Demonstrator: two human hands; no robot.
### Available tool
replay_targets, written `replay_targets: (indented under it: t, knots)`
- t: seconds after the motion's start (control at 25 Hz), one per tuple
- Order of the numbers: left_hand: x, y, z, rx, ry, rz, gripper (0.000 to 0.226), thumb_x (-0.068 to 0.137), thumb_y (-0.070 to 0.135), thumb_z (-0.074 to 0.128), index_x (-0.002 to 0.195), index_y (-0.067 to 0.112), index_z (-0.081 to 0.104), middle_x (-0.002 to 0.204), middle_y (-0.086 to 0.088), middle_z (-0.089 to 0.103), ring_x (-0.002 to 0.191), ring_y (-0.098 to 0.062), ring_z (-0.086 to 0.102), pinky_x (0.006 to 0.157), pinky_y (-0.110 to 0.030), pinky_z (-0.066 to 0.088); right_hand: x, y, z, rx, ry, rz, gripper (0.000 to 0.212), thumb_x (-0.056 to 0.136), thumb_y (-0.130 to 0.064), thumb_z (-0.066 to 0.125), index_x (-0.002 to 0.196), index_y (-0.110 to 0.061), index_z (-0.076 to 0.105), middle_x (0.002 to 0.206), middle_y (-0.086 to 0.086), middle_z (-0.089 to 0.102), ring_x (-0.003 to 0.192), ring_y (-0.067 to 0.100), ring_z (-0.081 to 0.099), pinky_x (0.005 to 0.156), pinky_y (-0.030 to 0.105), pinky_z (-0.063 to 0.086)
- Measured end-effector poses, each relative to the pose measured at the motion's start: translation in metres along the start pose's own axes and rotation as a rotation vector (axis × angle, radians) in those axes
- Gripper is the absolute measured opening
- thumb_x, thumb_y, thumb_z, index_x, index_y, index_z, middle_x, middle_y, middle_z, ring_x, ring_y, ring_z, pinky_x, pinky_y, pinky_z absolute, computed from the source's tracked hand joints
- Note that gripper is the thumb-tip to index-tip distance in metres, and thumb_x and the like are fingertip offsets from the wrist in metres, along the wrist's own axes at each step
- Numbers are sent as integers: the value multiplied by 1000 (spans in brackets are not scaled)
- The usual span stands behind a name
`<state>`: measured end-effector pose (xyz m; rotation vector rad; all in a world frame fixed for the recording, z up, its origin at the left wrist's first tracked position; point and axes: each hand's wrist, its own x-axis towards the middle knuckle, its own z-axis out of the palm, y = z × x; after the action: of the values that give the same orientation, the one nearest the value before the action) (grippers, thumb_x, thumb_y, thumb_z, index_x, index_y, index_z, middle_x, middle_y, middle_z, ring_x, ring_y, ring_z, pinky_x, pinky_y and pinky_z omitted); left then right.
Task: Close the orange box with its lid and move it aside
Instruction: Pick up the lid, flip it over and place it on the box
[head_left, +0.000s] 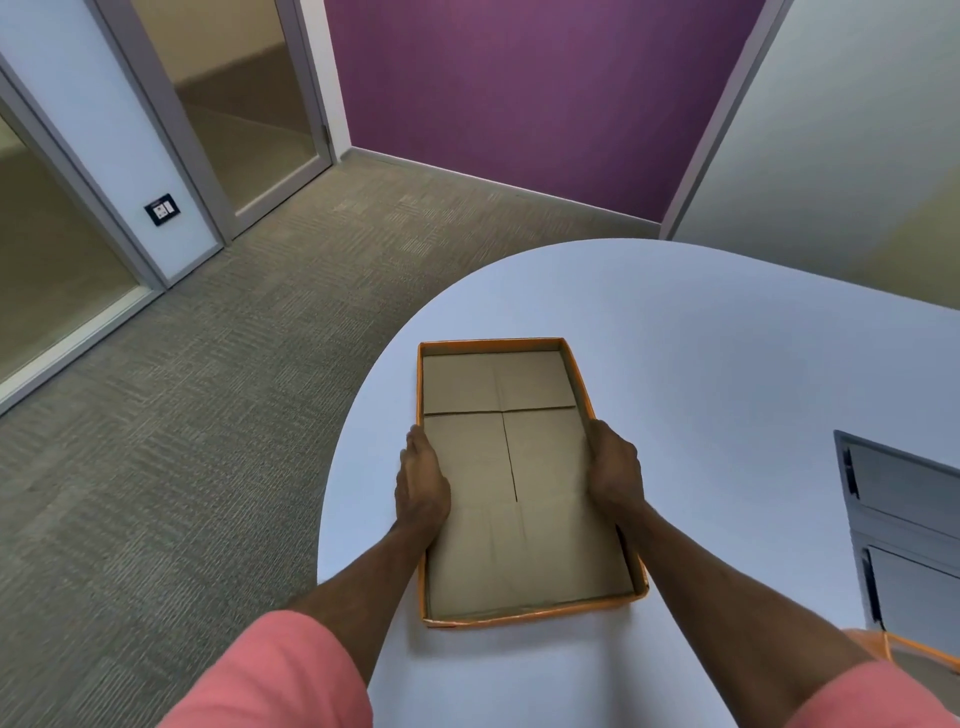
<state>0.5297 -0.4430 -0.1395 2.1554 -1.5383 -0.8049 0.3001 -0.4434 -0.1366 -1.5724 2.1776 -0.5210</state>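
A shallow orange cardboard piece with a brown inside lies open side up on the white table, near its left edge. Whether it is the box or its lid I cannot tell. My left hand grips its left wall and my right hand grips its right wall, both around the middle of its length. A second orange cardboard piece shows only as a corner at the lower right, behind my right arm.
A grey two-tier tray stands on the table at the right edge of view. The table's rounded edge runs close to the left of the orange piece; beyond it is carpet floor, glass doors and a purple wall.
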Motion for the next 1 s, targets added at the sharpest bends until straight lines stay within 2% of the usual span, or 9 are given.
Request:
replay_targets:
  t: [0.16, 0.4, 0.56, 0.64, 0.76, 0.92, 1.0]
  knots:
    - [-6, 22, -14, -110, 12, 98, 60, 95, -4, 35, 151, 6, 17, 149, -18, 40, 135, -33, 42, 114, -42, 35, -6, 1, -27, 81, 64, 46, 23, 97, -10, 42, 118, -10, 54, 109, 9, 65, 97, 26, 64, 89, 39, 55]
    - [-36, 70, -41, -298, 17, 256, 53, 92, -7, 37, 144, 3, 34, 138, -18, 52, 127, -33, 51, 111, -42, 39, -41, 7, -99, 323, 256, 46, 45, 90, 12, 35, 126, -3, 59, 116, 13, 69, 106, 29, 64, 97, 39, 53]
    - [-81, 114, -50, -387, 1, 285, 51, 93, -5, 37, 143, 4, 39, 138, -15, 54, 129, -33, 48, 110, -41, 39, -75, 26, -157, 366, 329, 78, 45, 86, 12, 33, 111, -4, 66, 99, 14, 72, 93, 31, 65, 80, 28, 51]
    - [-112, 134, -51, -426, -8, 310, 51, 92, -4, 38, 142, 5, 41, 136, -15, 55, 129, -33, 47, 109, -39, 39, -95, 41, -187, 373, 360, 76, 46, 85, 13, 33, 111, -4, 67, 99, 14, 72, 91, 30, 64, 77, 25, 49]
    - [-158, 158, -47, -457, -41, 327, 50, 93, -3, 39, 142, 4, 41, 140, -15, 53, 132, -32, 45, 112, -43, 38, -127, 67, -225, 381, 423, 88, 42, 87, 13, 37, 113, -3, 67, 102, 16, 72, 93, 30, 65, 78, 23, 47]
    - [-232, 183, -36, -502, -54, 388, 46, 92, -4, 42, 137, 4, 47, 135, -14, 57, 127, -29, 51, 101, -31, 41, -181, 115, -265, 388, 465, 161, 42, 92, 10, 39, 128, -1, 59, 118, 18, 67, 110, 35, 60, 86, 22, 40]
    - [-263, 188, -28, -519, -73, 428, 45, 90, -3, 43, 134, 6, 51, 132, -12, 60, 123, -26, 54, 94, -25, 40, -206, 138, -278, 390, 454, 176, 43, 93, 8, 41, 131, -3, 57, 121, 19, 66, 112, 34, 59, 87, 22, 41]
